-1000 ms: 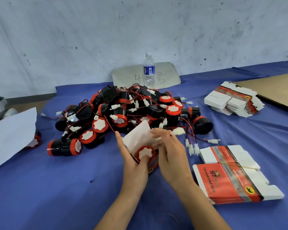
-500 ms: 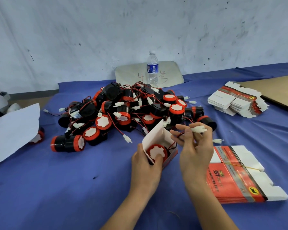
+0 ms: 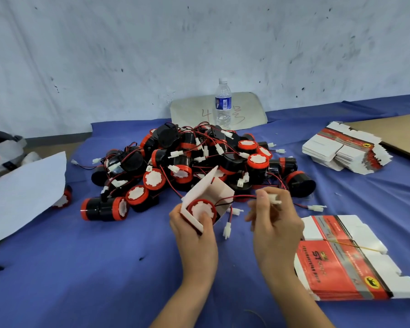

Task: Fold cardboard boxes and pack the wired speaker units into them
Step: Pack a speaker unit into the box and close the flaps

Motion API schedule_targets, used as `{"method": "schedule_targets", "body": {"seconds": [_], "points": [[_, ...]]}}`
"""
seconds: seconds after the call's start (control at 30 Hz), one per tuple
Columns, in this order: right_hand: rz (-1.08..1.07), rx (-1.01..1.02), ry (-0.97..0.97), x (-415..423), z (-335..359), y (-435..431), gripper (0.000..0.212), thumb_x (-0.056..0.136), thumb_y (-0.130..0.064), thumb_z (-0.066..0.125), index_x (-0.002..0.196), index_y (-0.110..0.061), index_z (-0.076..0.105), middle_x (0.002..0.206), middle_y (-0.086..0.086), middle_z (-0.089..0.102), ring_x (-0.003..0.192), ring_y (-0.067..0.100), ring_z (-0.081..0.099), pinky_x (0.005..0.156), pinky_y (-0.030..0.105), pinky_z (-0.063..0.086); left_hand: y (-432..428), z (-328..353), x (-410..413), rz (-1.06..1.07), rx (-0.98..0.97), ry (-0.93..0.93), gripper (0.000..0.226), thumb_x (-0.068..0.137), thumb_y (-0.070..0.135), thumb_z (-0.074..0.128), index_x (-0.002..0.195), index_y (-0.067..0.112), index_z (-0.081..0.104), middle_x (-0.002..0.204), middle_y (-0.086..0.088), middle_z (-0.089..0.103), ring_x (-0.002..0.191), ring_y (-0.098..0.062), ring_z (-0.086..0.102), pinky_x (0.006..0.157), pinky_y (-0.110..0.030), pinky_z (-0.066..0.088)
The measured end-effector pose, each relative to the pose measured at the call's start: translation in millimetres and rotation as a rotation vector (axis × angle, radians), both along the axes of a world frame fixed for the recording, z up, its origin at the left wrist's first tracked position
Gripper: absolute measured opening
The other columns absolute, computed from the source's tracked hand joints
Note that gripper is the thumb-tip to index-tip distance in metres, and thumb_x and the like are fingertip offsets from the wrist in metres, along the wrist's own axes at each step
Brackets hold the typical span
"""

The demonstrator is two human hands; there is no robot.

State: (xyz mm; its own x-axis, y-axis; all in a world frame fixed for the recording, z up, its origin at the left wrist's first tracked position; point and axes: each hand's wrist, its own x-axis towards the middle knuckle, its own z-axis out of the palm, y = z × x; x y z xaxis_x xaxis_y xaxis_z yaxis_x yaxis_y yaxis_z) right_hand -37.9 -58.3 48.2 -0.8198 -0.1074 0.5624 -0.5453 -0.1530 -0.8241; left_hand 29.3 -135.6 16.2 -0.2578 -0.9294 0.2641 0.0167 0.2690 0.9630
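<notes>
My left hand [image 3: 195, 235] grips a small folded cardboard box [image 3: 211, 189] with its white flaps open, thumb pressing the red-and-white face of a speaker unit [image 3: 202, 209] that sits inside it. A red and black wire [image 3: 237, 198] runs from the box to my right hand [image 3: 273, 218], which pinches the wire's white connector [image 3: 273, 199] just right of the box. A second white connector [image 3: 227, 230] dangles between my hands. Behind them lies a heap of black-and-red wired speaker units [image 3: 199, 162].
A rubber-banded stack of flat red-and-white boxes [image 3: 348, 261] lies right of my right hand. Another flat stack [image 3: 346, 150] sits at the far right beside a brown board [image 3: 398, 133]. A water bottle [image 3: 223, 102] stands by the wall. White paper [image 3: 21, 192] lies left on the blue cloth [image 3: 81, 268].
Both hands have lifted the box with the speaker away from the heap and toward me. My right hand has drawn the wire's connector out to the right.
</notes>
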Motion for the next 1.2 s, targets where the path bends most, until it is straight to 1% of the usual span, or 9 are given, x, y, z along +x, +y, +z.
{"method": "schedule_targets", "body": {"seconds": [0.13,0.27,0.43,0.57,0.8,0.93,1.0,1.07,1.2], "points": [[0.148,0.092,0.059,3.4,-3.8,-4.0,0.013,0.094,-0.019,0.057,0.083,-0.026,0.058,0.062,-0.008,0.067,0.047,0.003,0.058,0.049,0.008,0.038,-4.8,0.2,0.9,0.034,0.024,-0.003,0.024,0.094,0.02,0.052,0.113,0.027,0.039,0.118,-0.003,0.048,0.1,-0.027,0.056,0.082,-0.053,0.051],[0.23,0.189,0.058,2.0,-7.6,-7.3,0.02,0.093,-0.016,0.056,0.085,-0.034,0.055,0.062,-0.001,0.067,0.046,0.009,0.056,0.046,0.018,0.042,0.8,0.6,1.3,0.002,-0.021,-0.005,0.028,0.094,0.017,0.053,0.113,0.031,0.038,0.12,-0.004,0.048,0.101,-0.025,0.056,0.083,-0.05,0.052],[0.074,0.438,0.151,-1.5,-12.0,-7.0,0.014,0.092,-0.014,0.061,0.082,-0.024,0.058,0.045,-0.016,0.051,0.048,-0.001,0.051,0.048,0.01,0.035,7.7,1.1,1.4,-0.027,-0.132,0.002,0.035,0.093,0.011,0.055,0.112,0.035,0.04,0.123,-0.002,0.046,0.104,-0.003,0.052,0.079,-0.007,0.043],[-0.055,0.635,0.259,1.2,-8.4,-4.7,0.003,0.092,-0.015,0.061,0.093,-0.013,0.064,0.063,-0.006,0.058,0.051,0.02,0.053,0.046,0.028,0.031,8.7,4.3,2.6,-0.017,-0.255,0.015,0.043,0.091,0.003,0.057,0.104,0.041,0.039,0.115,-0.001,0.045,0.099,0.012,0.048,0.075,-0.001,0.038],[-0.019,0.929,0.184,-1.7,-11.3,-4.1,0.036,0.09,-0.011,0.045,0.121,-0.029,0.049,0.091,-0.003,0.063,0.078,0.032,0.059,0.057,0.033,0.029,7.8,1.9,5.3,-0.074,-0.489,-0.069,0.042,0.08,0.037,0.058,0.117,0.026,0.043,0.117,0.004,0.038,0.104,0.024,0.039,0.077,0.005,0.033],[-0.046,1.056,0.137,-2.8,-13.9,-7.9,0.028,0.09,-0.013,0.04,0.114,-0.023,0.05,0.094,-0.003,0.065,0.083,0.03,0.062,0.06,0.029,0.031,6.5,-4.2,5.1,-0.087,-0.513,-0.205,0.061,0.08,0.011,0.072,0.125,0.032,0.036,0.125,0.007,0.032,0.093,0.012,0.048,0.07,-0.024,0.049],[-0.029,1.049,0.138,-1.9,-15.7,-8.6,0.029,0.089,-0.015,0.041,0.117,-0.02,0.047,0.097,-0.002,0.066,0.087,0.031,0.062,0.061,0.03,0.032,7.9,-3.0,4.6,-0.073,-0.46,-0.26,0.065,0.08,0.011,0.072,0.125,0.038,0.034,0.124,0.015,0.028,0.085,-0.01,0.057,0.061,-0.038,0.053],[0.035,0.874,0.155,0.8,-14.8,-7.9,0.026,0.09,-0.018,0.044,0.115,-0.026,0.041,0.092,-0.004,0.066,0.084,0.03,0.063,0.059,0.032,0.03,7.7,-1.6,4.0,-0.065,-0.429,-0.258,0.062,0.081,0.013,0.071,0.12,0.043,0.033,0.117,0.021,0.025,0.08,0.0,0.056,0.06,-0.037,0.053],[0.307,0.384,0.167,10.7,-1.3,-4.9,0.027,0.089,-0.017,0.056,0.089,-0.04,0.042,0.068,-0.015,0.062,0.061,0.01,0.06,0.053,0.023,0.043,4.0,-3.1,3.1,-0.07,-0.323,-0.156,0.044,0.085,0.012,0.067,0.118,0.028,0.042,0.118,0.006,0.037,0.089,0.021,0.045,0.066,-0.002,0.039]]}}
